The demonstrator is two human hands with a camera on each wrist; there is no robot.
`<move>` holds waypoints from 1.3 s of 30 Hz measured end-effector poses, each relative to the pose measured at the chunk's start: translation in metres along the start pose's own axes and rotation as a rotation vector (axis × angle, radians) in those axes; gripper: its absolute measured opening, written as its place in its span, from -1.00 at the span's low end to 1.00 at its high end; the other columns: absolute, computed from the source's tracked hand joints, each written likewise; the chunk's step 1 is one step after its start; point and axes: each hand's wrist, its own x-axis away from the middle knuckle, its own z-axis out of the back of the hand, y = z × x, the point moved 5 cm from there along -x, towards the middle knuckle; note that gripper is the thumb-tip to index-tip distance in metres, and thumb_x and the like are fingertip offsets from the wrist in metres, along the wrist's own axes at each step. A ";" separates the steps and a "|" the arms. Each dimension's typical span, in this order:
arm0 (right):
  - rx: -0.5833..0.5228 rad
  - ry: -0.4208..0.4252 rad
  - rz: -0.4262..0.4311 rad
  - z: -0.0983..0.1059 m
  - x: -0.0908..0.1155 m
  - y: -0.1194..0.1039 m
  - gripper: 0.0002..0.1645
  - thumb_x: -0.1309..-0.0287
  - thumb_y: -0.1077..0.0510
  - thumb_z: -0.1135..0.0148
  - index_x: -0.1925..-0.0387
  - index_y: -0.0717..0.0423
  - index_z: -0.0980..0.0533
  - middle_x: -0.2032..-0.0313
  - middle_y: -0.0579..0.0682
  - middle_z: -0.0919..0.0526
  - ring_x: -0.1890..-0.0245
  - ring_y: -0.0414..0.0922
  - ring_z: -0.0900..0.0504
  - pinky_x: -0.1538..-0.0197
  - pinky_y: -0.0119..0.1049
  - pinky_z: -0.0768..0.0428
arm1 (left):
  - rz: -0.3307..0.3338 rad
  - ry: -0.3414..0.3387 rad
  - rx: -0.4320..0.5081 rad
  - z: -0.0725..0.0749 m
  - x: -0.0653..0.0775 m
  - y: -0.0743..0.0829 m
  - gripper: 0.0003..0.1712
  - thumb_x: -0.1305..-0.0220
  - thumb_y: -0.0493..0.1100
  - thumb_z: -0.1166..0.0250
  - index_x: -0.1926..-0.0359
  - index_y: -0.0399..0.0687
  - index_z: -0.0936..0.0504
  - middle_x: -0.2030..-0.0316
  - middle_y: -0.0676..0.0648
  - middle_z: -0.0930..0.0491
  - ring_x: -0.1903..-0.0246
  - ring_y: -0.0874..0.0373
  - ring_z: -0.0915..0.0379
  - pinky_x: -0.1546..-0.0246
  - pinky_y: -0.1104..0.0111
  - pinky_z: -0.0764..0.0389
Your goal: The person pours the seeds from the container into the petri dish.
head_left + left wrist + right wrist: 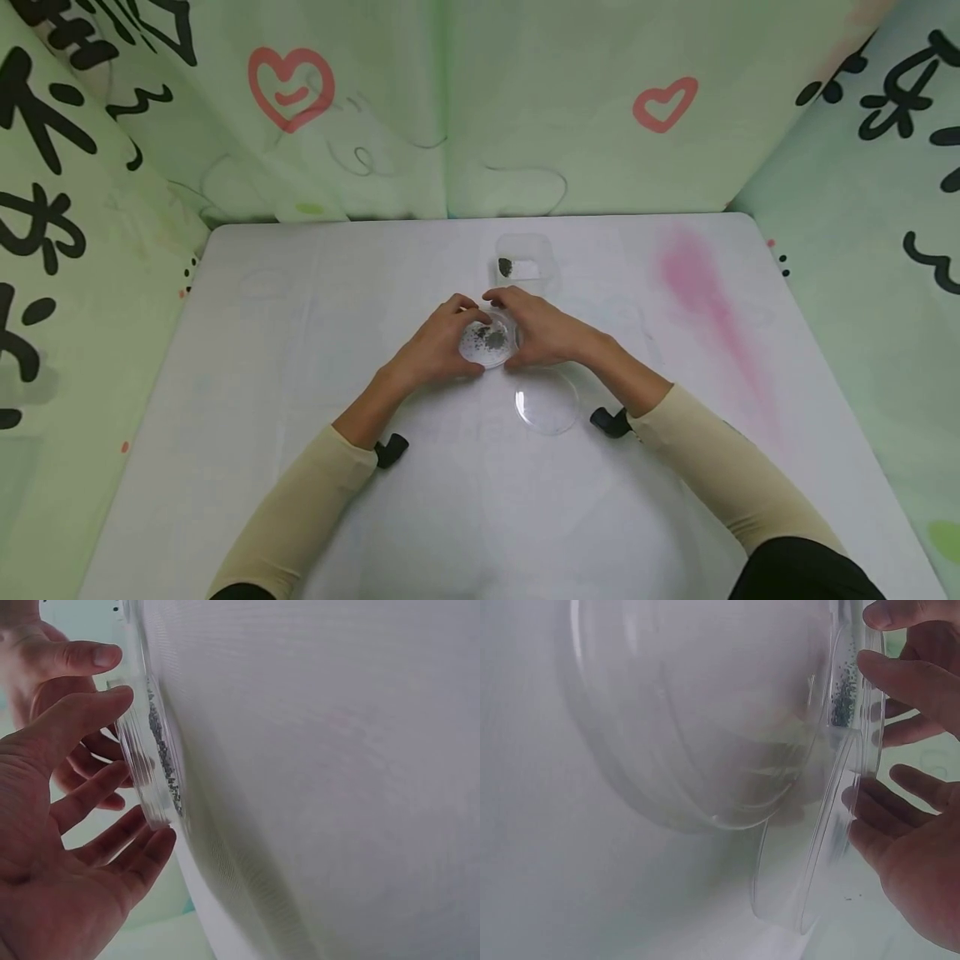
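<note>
A clear round petri dish (489,340) with dark granules scattered over its bottom sits low over the white cloth, between both hands. My left hand (448,340) curves round its left side, thumb at the near rim and fingers at the far rim. From the opposite side my right hand (543,327) grips the right edge, thumb near and fingers spread along the back. The left wrist view shows the dark granules (160,746) under the dish's clear side wall. An empty clear round dish (547,402) lies just in front of the right hand.
Behind the hands stands a clear container (525,250) with a dark patch and a white label. The table (375,517) has a white cloth with a pink stain (705,300) at right. Green curtains (525,108) with painted hearts hang round the back and sides.
</note>
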 end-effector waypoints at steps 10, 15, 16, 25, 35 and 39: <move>-0.013 -0.003 -0.017 0.001 0.005 0.005 0.18 0.18 0.27 -0.64 -0.48 0.24 -0.22 -0.32 0.20 -0.50 -0.34 0.12 -0.49 -0.42 0.05 -0.43 | -0.010 0.005 -0.041 0.000 0.002 0.002 -0.32 0.03 -0.20 -0.65 -0.19 0.03 -0.68 -0.22 -0.20 -0.39 -0.17 -0.17 -0.38 -0.18 0.04 -0.54; -0.005 0.000 -0.016 -0.001 0.005 0.009 0.14 0.18 0.28 -0.59 -0.47 0.20 -0.23 -0.27 0.17 -0.54 -0.30 0.10 -0.52 -0.39 0.03 -0.45 | -0.013 0.008 -0.056 0.000 0.002 0.002 -0.33 0.04 -0.20 -0.65 -0.17 0.04 -0.70 -0.22 -0.22 -0.39 -0.17 -0.19 -0.38 -0.17 0.04 -0.54; -0.007 0.003 -0.012 -0.001 0.004 0.009 0.13 0.18 0.29 -0.58 -0.47 0.20 -0.24 -0.25 0.17 -0.56 -0.29 0.10 -0.53 -0.38 0.04 -0.46 | -0.011 0.008 -0.061 0.000 0.003 0.002 -0.34 0.04 -0.21 -0.65 -0.16 0.04 -0.70 -0.22 -0.22 -0.39 -0.16 -0.19 -0.38 -0.17 0.04 -0.55; -0.001 0.010 -0.014 -0.003 0.002 0.012 0.09 0.16 0.31 -0.53 -0.46 0.17 -0.25 -0.22 0.16 -0.59 -0.26 0.12 -0.56 -0.36 0.04 -0.48 | -0.007 0.001 -0.074 0.000 0.004 0.002 -0.36 0.04 -0.22 -0.65 -0.14 0.06 -0.72 -0.25 -0.23 -0.39 -0.18 -0.19 -0.36 -0.16 0.06 -0.55; -0.027 0.027 -0.015 0.002 0.007 0.009 0.07 0.09 0.30 -0.52 -0.48 0.16 -0.24 -0.26 0.15 -0.57 -0.29 0.11 -0.54 -0.37 0.06 -0.47 | 0.033 -0.021 -0.048 -0.001 0.004 0.002 -0.33 0.05 -0.23 -0.67 -0.16 0.07 -0.71 -0.26 -0.21 -0.38 -0.21 -0.17 -0.36 -0.22 0.05 -0.52; -0.042 0.051 -0.012 0.011 0.010 0.007 0.00 -0.02 0.23 -0.54 -0.48 0.14 -0.27 -0.33 0.17 -0.54 -0.36 0.11 -0.50 -0.41 0.09 -0.43 | 0.037 -0.024 -0.063 0.000 0.004 0.000 -0.33 0.03 -0.21 -0.67 -0.17 0.08 -0.71 -0.26 -0.20 -0.37 -0.21 -0.15 -0.37 -0.22 0.07 -0.53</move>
